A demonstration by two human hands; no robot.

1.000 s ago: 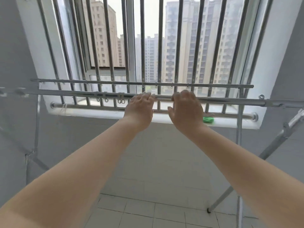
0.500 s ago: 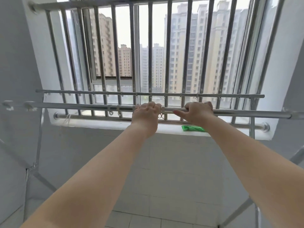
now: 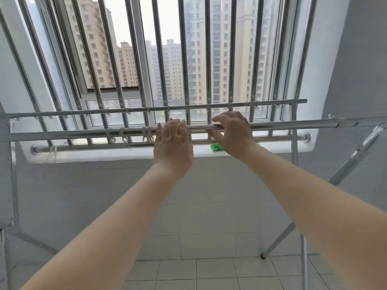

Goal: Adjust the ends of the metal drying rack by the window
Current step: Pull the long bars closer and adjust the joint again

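Note:
The metal drying rack stands in front of the barred window. Its near rail [image 3: 83,133] runs across the view at hand height, and its far rail [image 3: 125,110] lies closer to the window. My left hand [image 3: 172,143] rests against the middle of the near rail with its fingers straight and pointing up. My right hand [image 3: 232,132] hovers over the same rail just to the right, with fingers spread and the thumb under the rail, not closed around it. The rail's left end runs out of view. Its right end joins a thinner tube [image 3: 360,123].
Several white hanging rings [image 3: 125,139] sit on the near rail left of my hands. The rack's slanted right leg [image 3: 354,158] reaches down to the tiled floor. A green object [image 3: 214,147] lies on the white windowsill [image 3: 104,155]. Grey walls close in on both sides.
Both hands were wrapped around the near rail. Now their fingers have opened and lifted off it. The view has tilted up slightly.

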